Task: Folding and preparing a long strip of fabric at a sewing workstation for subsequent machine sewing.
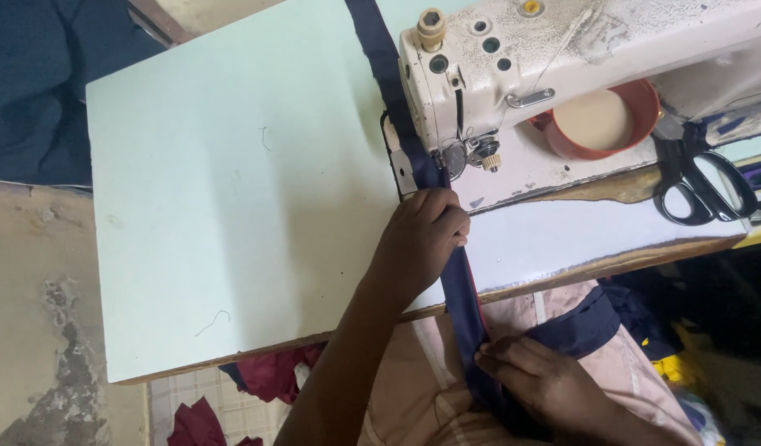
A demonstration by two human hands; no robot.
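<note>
A long navy fabric strip (461, 285) with a thin red edge runs from my lap, across the table's front edge, under the needle of a cream sewing machine (512, 58) and away over the table's far side. My left hand (421, 239) presses the strip flat on the table just in front of the presser foot (446, 161). Below the table edge, my right hand (537, 380) pinches the folded strip over my lap.
The pale green table top (232, 190) spreads to the left. Black scissors (702, 186) lie at the right beside a red-rimmed round tin (599, 124) under the machine arm. Dark red cloth scraps (265, 376) lie on the floor; dark blue cloth (33, 83) is at upper left.
</note>
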